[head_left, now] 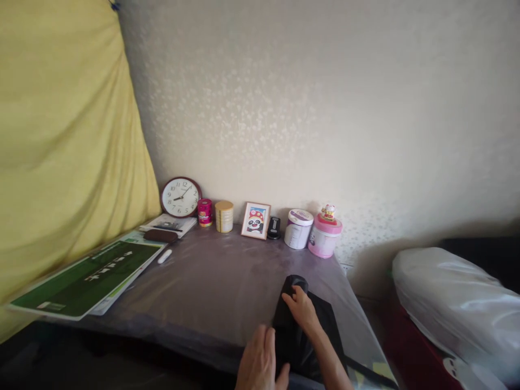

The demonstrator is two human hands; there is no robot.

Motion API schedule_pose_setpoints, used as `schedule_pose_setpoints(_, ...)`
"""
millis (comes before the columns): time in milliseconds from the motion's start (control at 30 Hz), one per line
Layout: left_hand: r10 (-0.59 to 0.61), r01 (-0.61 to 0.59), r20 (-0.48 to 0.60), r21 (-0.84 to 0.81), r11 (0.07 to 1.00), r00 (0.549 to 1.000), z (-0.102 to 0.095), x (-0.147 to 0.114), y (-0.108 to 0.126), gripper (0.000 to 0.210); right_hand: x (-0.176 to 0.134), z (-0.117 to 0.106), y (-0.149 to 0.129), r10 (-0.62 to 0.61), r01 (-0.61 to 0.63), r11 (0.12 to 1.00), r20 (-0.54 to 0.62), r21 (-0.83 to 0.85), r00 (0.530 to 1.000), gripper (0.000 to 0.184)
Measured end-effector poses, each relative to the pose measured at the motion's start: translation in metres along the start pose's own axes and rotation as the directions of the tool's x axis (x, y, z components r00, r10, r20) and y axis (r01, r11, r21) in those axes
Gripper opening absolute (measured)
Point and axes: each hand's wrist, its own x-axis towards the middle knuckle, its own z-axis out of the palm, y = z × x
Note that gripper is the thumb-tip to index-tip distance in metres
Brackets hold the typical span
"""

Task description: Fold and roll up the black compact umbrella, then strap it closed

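Note:
A black item that looks like a soft bag [325, 319] lies at the front right of the table, with a dark strap trailing toward the right corner. Its left part is folded or rolled into a thicker strip. My right hand [303, 309] rests on this strip, fingers curled over its far end and gripping it. Beside the near left edge is my left hand [258, 360], its fingers stretched out together and the thumb apart over the black material. The lower part of the left hand is cut off by the frame.
Along the wall stand a round clock [181, 197], a pink tin [205, 213], a yellow tin [224, 216], a panda picture frame [255, 220], a purple-white tub [298, 229] and a pink tub [325, 238]. A green board [89, 276] lies left. A plastic-covered bundle [455, 298] sits right.

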Motion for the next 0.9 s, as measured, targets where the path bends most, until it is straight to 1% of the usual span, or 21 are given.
schedule_pose_setpoints(33, 0.03, -0.029, -0.024, 0.02, 0.999, 0.999, -0.004, 0.0, 0.003, 0.055, 0.0, -0.001, -0.002, 0.001, -0.001, 1.0, 0.019, 0.007, 1.0, 0.033)
schedule_pose_setpoints(100, 0.146, -0.145, -0.023, 0.05, 0.988, 0.989, -0.01, 0.001, 0.011, 0.04, -0.002, -0.005, -0.006, 0.003, -0.008, 0.998, 0.094, 0.054, 0.996, 0.03)
schedule_pose_setpoints(167, 0.247, -0.247, -0.002, 0.059, 0.967, 0.969, -0.012, 0.004, 0.018, 0.043, -0.004, -0.008, -0.012, -0.019, -0.007, 0.99, 0.185, 0.141, 0.983, 0.026)
schedule_pose_setpoints(233, 0.289, -0.29, 0.014, 0.043, 0.956, 0.957, -0.01, 0.008, 0.021, 0.058, -0.007, -0.011, -0.017, -0.054, 0.01, 0.982, 0.23, 0.187, 0.972, 0.026)
schedule_pose_setpoints(300, 0.258, -0.26, 0.047, 0.033, 0.965, 0.965, -0.005, 0.012, 0.022, 0.076, -0.011, -0.014, -0.021, -0.098, 0.063, 0.984, 0.212, 0.165, 0.972, 0.027)
schedule_pose_setpoints(367, 0.203, -0.207, 0.099, 0.037, 0.978, 0.974, 0.003, 0.015, 0.02, 0.087, -0.017, -0.015, -0.023, -0.144, 0.122, 0.985, 0.196, 0.124, 0.97, 0.027)
schedule_pose_setpoints(433, 0.187, -0.193, 0.126, 0.037, 0.981, 0.974, 0.013, 0.019, 0.015, 0.086, -0.024, -0.017, -0.023, -0.201, 0.179, 0.976, 0.197, 0.124, 0.959, 0.028)
schedule_pose_setpoints(500, 0.215, -0.219, 0.114, 0.023, 0.975, 0.97, 0.024, 0.023, 0.009, 0.075, -0.031, -0.019, -0.019, -0.293, 0.272, 0.953, 0.173, 0.136, 0.94, 0.029)
schedule_pose_setpoints(600, 0.202, -0.206, 0.133, 0.015, 0.978, 0.97, 0.038, 0.027, 0.002, 0.066, -0.035, -0.022, -0.009, -0.448, 0.437, 0.893, 0.119, 0.106, 0.886, 0.029)
schedule_pose_setpoints(667, 0.183, -0.187, 0.122, 0.02, 0.982, 0.975, 0.042, 0.028, 0.001, 0.066, -0.03, -0.021, 0.0, -0.509, 0.504, 0.861, 0.12, 0.074, 0.852, 0.03)
schedule_pose_setpoints(733, 0.163, -0.168, 0.112, 0.034, 0.985, 0.98, 0.042, 0.028, 0.002, 0.071, -0.021, -0.019, 0.008, -0.53, 0.528, 0.848, 0.128, 0.046, 0.838, 0.031)
schedule_pose_setpoints(767, 0.148, -0.154, 0.118, 0.044, 0.987, 0.982, 0.042, 0.028, 0.003, 0.073, -0.015, -0.017, 0.011, -0.527, 0.527, 0.849, 0.127, 0.033, 0.84, 0.031)
schedule_pose_setpoints(833, 0.117, -0.127, 0.138, 0.064, 0.99, 0.984, 0.042, 0.028, 0.003, 0.076, -0.002, -0.013, 0.016, -0.505, 0.508, 0.861, 0.125, 0.007, 0.854, 0.031)
schedule_pose_setpoints(900, 0.088, -0.099, 0.133, 0.077, 0.992, 0.987, 0.045, 0.028, 0.0, 0.076, 0.011, -0.009, 0.019, -0.477, 0.482, 0.876, 0.125, -0.013, 0.87, 0.032)
